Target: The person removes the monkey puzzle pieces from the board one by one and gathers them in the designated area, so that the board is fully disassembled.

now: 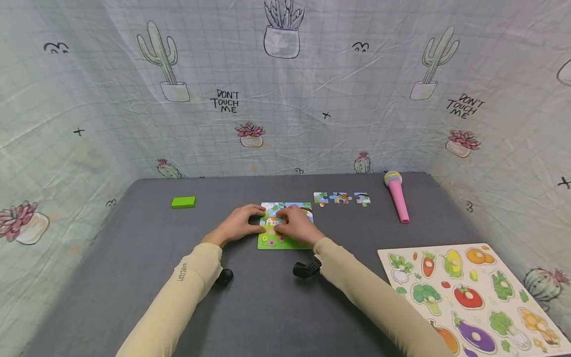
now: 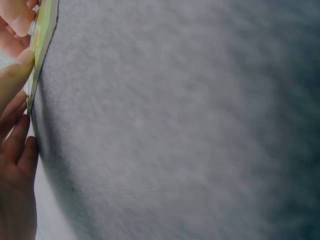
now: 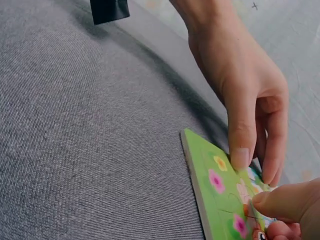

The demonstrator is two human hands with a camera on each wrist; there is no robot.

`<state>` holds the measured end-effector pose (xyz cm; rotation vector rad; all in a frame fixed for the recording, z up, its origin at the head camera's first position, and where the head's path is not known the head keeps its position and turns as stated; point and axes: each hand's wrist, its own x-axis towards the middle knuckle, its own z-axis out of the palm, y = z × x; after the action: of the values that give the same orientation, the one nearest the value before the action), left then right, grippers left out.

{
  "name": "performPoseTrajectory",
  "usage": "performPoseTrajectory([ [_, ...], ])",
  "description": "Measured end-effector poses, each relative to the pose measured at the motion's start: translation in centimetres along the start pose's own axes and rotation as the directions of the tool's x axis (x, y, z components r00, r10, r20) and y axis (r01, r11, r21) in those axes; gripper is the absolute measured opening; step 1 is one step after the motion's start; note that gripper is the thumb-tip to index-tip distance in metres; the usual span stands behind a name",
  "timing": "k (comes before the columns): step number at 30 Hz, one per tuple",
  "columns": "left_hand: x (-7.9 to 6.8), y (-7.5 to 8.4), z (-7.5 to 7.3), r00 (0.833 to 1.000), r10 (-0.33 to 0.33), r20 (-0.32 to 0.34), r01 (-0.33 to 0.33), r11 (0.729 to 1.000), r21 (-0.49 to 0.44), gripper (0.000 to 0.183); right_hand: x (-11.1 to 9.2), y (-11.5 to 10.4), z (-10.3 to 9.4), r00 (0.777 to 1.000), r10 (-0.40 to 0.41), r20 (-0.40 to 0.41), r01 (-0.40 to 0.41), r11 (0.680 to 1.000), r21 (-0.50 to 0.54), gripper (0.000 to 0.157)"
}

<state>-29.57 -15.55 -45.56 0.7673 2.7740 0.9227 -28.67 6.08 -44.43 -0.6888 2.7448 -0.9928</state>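
Observation:
A jigsaw puzzle board (image 1: 285, 245) with a green meadow, flowers and a house lies flat on the table. My left hand (image 1: 239, 224) rests at its left edge, thumb and fingertips spread apart and touching the border. Over the middle of the board, my right hand (image 1: 299, 228) holds a small puzzle piece (image 3: 248, 212) between thumb and fingers, down against the picture. Most of that piece is hidden by the fingers. In the right wrist view, the left thumb (image 3: 241, 156) touches the board beside the flowers.
Three loose puzzle pieces (image 1: 341, 198) lie in a row behind the board to the right. Farther right is a pink toy microphone (image 1: 397, 198). A vegetable peg board (image 1: 484, 275) lies front right, and a green block (image 1: 183, 202) back left. Printed cloth (image 1: 285, 109) surrounds the table.

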Motion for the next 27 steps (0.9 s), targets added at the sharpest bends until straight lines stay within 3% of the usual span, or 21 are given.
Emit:
performPoseTrajectory([
  [7, -0.21, 0.06, -0.01, 1.0, 0.021, -0.003, -0.021, 1.0, 0.017, 0.051, 0.11, -0.48, 0.19, 0.998, 0.068, 0.011, -0.068, 0.996, -0.054, 0.044],
  [14, -0.27, 0.5, -0.01, 0.999, 0.029, 0.026, -0.03, 0.999, 0.014, 0.057, 0.2, -0.64, 0.23, 0.991, 0.126, 0.049, -0.126, 0.992, -0.008, 0.045],
  [27, -0.45, 0.45, -0.11, 0.999, 0.034, 0.021, -0.034, 0.999, 0.015, 0.057, 0.31, -0.82, 0.47, 0.99, 0.127, 0.055, -0.128, 0.992, 0.013, 0.043],
])
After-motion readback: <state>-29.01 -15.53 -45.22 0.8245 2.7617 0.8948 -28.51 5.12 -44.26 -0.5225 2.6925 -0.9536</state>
